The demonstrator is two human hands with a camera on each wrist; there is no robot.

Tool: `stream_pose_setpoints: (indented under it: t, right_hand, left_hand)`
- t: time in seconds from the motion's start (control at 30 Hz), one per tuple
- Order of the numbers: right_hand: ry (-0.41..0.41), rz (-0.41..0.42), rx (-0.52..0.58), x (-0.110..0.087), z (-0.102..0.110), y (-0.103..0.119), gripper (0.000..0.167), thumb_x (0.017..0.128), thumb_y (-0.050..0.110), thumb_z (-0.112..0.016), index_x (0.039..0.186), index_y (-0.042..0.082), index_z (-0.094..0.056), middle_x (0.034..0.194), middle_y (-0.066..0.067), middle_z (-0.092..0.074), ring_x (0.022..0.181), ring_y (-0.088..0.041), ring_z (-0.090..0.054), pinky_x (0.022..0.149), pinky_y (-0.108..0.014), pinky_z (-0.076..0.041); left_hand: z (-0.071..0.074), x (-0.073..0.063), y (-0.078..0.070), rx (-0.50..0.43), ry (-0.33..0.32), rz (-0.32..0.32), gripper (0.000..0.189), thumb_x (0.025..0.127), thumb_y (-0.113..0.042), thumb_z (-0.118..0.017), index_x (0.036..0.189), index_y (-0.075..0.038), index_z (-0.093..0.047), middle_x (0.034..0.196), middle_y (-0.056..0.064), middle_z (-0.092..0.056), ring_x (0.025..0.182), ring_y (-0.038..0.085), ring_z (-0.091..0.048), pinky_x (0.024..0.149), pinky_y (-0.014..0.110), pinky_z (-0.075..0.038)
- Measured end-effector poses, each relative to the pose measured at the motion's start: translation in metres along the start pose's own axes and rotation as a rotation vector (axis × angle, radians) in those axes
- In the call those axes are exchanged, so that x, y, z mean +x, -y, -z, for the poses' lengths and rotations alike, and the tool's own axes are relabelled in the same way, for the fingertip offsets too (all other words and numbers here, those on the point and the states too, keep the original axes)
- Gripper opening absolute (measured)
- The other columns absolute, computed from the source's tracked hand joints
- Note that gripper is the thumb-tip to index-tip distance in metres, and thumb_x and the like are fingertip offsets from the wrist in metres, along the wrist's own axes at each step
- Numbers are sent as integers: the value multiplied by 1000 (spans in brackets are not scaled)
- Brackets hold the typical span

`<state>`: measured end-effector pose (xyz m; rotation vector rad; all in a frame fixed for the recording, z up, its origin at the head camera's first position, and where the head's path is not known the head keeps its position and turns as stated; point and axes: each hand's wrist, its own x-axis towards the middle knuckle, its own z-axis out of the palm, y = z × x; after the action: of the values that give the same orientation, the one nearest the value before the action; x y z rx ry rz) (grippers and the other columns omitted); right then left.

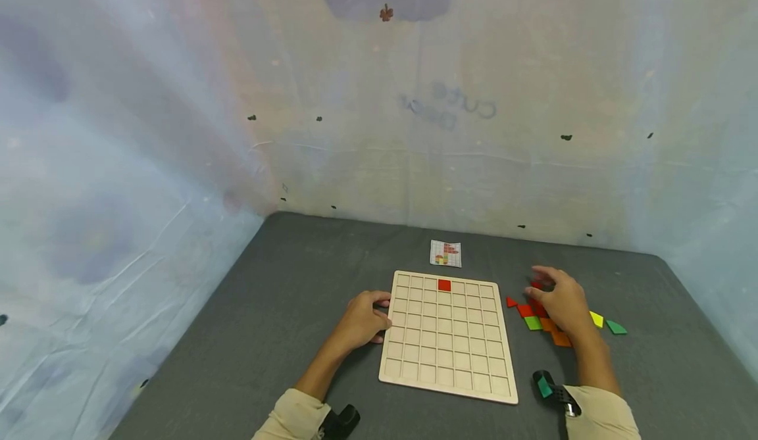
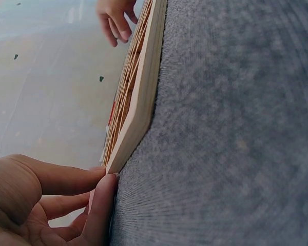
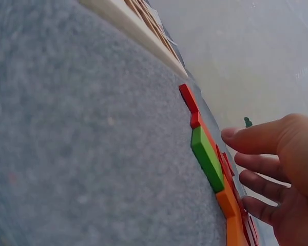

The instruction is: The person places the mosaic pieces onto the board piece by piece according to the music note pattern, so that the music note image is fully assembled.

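A pale wooden grid board point(image 1: 451, 354) lies on the dark table, with one red square tile point(image 1: 444, 285) in its top row. At the board's left edge, my left hand point(image 1: 362, 320) holds the rim; the left wrist view shows the thumb and a finger point(image 2: 66, 177) pinching it. To the right of the board my right hand point(image 1: 564, 303) is over a cluster of flat coloured pieces. Its thumb and fingers are apart, with nothing seen between them. Below that hand are red pieces, a light green piece point(image 3: 207, 159) and orange pieces point(image 3: 227, 204), partly hidden.
Behind the board lies a small printed card point(image 1: 445, 254) with a coloured pattern on a grid. A yellow piece point(image 1: 597, 319) and a dark green piece point(image 1: 616, 327) lie right of my right hand. Pale sheeting point(image 1: 367, 183) surrounds the table's back and sides.
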<state>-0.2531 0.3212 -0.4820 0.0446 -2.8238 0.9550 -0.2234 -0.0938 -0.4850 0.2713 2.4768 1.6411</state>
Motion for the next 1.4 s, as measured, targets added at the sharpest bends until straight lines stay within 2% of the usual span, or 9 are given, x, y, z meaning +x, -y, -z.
stream_pose_setpoints:
  t: [0.4, 0.63, 0.8, 1.13, 1.4]
  right_hand:
    - [38, -19, -32, 0, 2, -5, 53, 100, 16, -73, 144, -9, -56, 131, -38, -57, 120, -55, -55, 103, -76, -39]
    - [12, -17, -29, 0, -4, -5, 46, 98, 11, -72, 139, -7, -61, 123, -32, -64, 111, -49, -62, 96, -69, -50]
    - [-5, -3, -22, 0, -6, -1, 41, 98, 6, -70, 136, -8, -62, 116, -29, -68, 106, -45, -65, 94, -66, -53]
    - [49, -43, -46, 0, -4, 3, 38, 101, 17, -71, 128, -9, -69, 123, -33, -60, 112, -49, -60, 94, -66, -52]
    - [53, -30, -53, 1, -4, 3, 33, 101, 17, -71, 121, -9, -72, 116, -30, -61, 104, -43, -60, 85, -58, -52]
  left_hand:
    - [0, 0, 0, -2, 4, 10, 56, 85, 7, -74, 139, 6, -63, 129, 19, -64, 88, 17, -70, 56, 32, -63]
    - [1, -1, -2, -1, 5, 7, 56, 85, 8, -73, 139, 8, -62, 129, 20, -65, 88, 18, -71, 56, 32, -63]
    - [0, -1, -3, 3, 2, 8, 55, 85, 7, -74, 139, 7, -63, 129, 20, -65, 88, 18, -71, 55, 32, -63]
    - [0, -2, -3, 3, 4, 12, 56, 85, 7, -74, 140, 6, -63, 129, 19, -64, 88, 18, -70, 55, 32, -63]
    - [1, -2, -3, 9, 4, 6, 55, 86, 7, -74, 140, 7, -63, 128, 18, -65, 89, 18, -69, 55, 32, -63]
